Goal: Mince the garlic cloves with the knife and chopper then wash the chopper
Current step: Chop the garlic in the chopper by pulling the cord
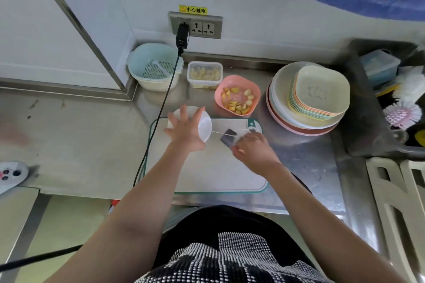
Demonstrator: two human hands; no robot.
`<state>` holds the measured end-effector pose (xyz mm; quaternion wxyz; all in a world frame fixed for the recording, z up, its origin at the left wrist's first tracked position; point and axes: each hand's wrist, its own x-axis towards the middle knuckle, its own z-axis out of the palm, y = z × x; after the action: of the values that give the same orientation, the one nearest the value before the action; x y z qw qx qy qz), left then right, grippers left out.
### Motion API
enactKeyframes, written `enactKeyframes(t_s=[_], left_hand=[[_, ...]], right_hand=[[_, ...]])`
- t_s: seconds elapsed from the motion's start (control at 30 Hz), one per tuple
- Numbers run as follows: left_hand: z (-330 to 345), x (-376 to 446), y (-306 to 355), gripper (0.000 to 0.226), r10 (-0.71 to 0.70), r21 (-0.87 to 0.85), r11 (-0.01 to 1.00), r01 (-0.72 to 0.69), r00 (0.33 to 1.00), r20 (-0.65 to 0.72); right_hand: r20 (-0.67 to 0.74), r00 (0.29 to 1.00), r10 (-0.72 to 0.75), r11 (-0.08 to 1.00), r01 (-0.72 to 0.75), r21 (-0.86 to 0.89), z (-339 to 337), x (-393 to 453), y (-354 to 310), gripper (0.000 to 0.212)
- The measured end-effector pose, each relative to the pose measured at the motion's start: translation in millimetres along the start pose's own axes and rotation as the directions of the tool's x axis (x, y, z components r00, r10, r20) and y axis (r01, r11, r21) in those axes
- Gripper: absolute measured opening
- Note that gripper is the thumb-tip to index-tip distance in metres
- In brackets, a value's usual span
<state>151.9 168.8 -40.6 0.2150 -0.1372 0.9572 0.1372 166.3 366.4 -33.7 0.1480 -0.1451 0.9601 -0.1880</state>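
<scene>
the left hand (184, 130), fingers spread apart, rests over a white bowl (203, 125) at the far edge of the cutting board (207, 167). the right hand (251, 151) grips the pull-cord chopper (230, 139) on the board, cord partly drawn out. mincing appears underway; washing is not yet done, and no knife is visible.

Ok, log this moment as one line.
left hand open over white bowl | right hand grips chopper | on cutting board
</scene>
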Motion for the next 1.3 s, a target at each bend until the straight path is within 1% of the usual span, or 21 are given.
enactKeyframes(t_s=[0.07, 0.17, 0.23, 0.3, 0.37, 0.4, 0.43, 0.47, 0.5, 0.53, 0.57, 0.6, 0.67, 0.7, 0.77, 0.9, 0.93, 1.0, 1.1, 1.2, 1.3], left_hand=[[-0.2, 0.8, -0.8, 0.112, 0.003, 0.004, 1.000, -0.003, 1.000, 0.009], [-0.5, 0.6, -2.9, 0.113, 0.007, 0.046, 0.999, -0.007, 1.000, 0.015], [-2.9, -1.3, -3.3, 0.119, 0.025, 0.054, 0.998, -0.028, 0.999, 0.045], [-7.1, -1.6, -4.4, 0.125, 0.059, 0.035, 0.997, -0.062, 0.995, 0.083], [-11.6, -1.5, -6.8, 0.131, 0.096, 0.018, 0.995, -0.099, 0.988, 0.125], [-13.5, -1.3, -8.9, 0.134, 0.112, 0.007, 0.993, -0.115, 0.983, 0.148], [-15.6, -0.4, -11.9, 0.137, 0.127, -0.010, 0.992, -0.127, 0.977, 0.170], [-18.6, 0.5, -15.5, 0.140, 0.137, -0.041, 0.990, -0.132, 0.973, 0.185], [-20.6, 3.2, -19.8, 0.142, 0.135, -0.101, 0.988, -0.116, 0.971, 0.196], [-22.1, 6.0, -24.7, 0.143, 0.112, -0.197, 0.978, -0.072, 0.974, 0.197], [-22.5, 10.0, -30.4, 0.142, 0.059, -0.321, 0.947, 0.003, 0.982, 0.182], [-22.7, 13.5, -36.6, 0.138, -0.022, -0.469, 0.878, 0.097, 0.987, 0.162], [-18.9, 16.9, -49.3, 0.114, -0.163, -0.738, 0.623, 0.259, 0.966, 0.202], [-16.7, 15.0, -53.9, 0.095, -0.178, -0.804, 0.508, 0.310, 0.951, 0.254], [-14.4, 8.4, -61.3, 0.072, -0.145, -0.864, 0.392, 0.316, 0.949, 0.281], [-37.9, 12.1, -66.0, 0.088, -0.029, -0.973, 0.118, 0.196, 0.981, 0.194], [-46.9, 11.3, -62.9, 0.087, 0.018, -0.976, 0.131, 0.174, 0.984, 0.178], [-52.9, 8.7, -56.1, 0.079, 0.067, -0.960, 0.263, 0.099, 0.990, 0.120], [-48.9, 9.0, -48.4, 0.078, 0.112, -0.901, 0.411, -0.138, 0.989, -0.101], [-39.7, 18.6, -52.9, 0.086, 0.104, -0.876, 0.474, -0.087, 0.994, -0.042], [-47.3, 22.0, -50.1, 0.085, 0.130, -0.866, 0.484, -0.125, 0.989, -0.071]], right_hand=[[0.016, 0.990, -0.139, 0.983, 0.136, 0.125, 9.9, 12.0, -30.3, 0.030], [-0.043, 0.997, -0.062, 0.908, 0.074, 0.413, 17.0, 21.0, -61.9, 0.048], [-0.061, 0.998, -0.011, 0.931, 0.033, 0.363, 22.9, 23.4, -65.9, 0.050], [-0.040, 0.997, 0.069, 0.961, -0.055, 0.273, 28.4, 25.7, -61.3, 0.032], [-0.063, 0.985, 0.159, 0.912, -0.122, 0.391, 29.4, 25.7, -63.2, 0.014], [-0.051, 0.974, 0.222, 0.853, -0.169, 0.493, 30.0, 27.1, -66.4, 0.027], [0.013, 0.950, 0.311, 0.725, -0.246, 0.643, 30.1, 30.1, -68.6, 0.040], [0.133, 0.906, 0.401, 0.517, -0.344, 0.784, 27.0, 33.7, -73.3, 0.047], [0.293, 0.846, 0.445, 0.288, -0.445, 0.848, 24.9, 37.1, -76.1, 0.045], [0.422, 0.795, 0.436, 0.120, -0.516, 0.848, 23.7, 38.9, -77.5, 0.040], [0.480, 0.778, 0.405, 0.083, -0.555, 0.828, 21.6, 39.4, -79.8, 0.037], [0.485, 0.784, 0.386, 0.106, -0.561, 0.821, 21.3, 41.1, -81.7, 0.039], [0.441, 0.808, 0.390, 0.144, -0.527, 0.837, 21.7, 45.2, -87.9, 0.045], [0.417, 0.815, 0.403, 0.166, -0.513, 0.842, 22.0, 46.3, -92.1, 0.046], [0.370, 0.820, 0.437, 0.225, -0.498, 0.837, 22.7, 44.1, -102.2, 0.049], [0.193, 0.892, 0.410, 0.169, -0.282, 0.945, 25.2, 36.6, -112.1, 0.053], [0.158, 0.899, 0.408, 0.177, -0.248, 0.953, 25.1, 37.2, -114.3, 0.053], [0.176, 0.882, 0.436, 0.144, -0.262, 0.954, 27.7, 40.5, -115.7, 0.049], [0.093, 0.867, 0.490, 0.168, -0.198, 0.966, 30.8, 44.9, -115.6, 0.055], [0.195, 0.817, 0.542, 0.116, -0.303, 0.946, 38.3, 43.0, -116.9, 0.054], [0.174, 0.769, 0.615, 0.057, -0.263, 0.963, 33.8, 50.8, -122.5, 0.052]])
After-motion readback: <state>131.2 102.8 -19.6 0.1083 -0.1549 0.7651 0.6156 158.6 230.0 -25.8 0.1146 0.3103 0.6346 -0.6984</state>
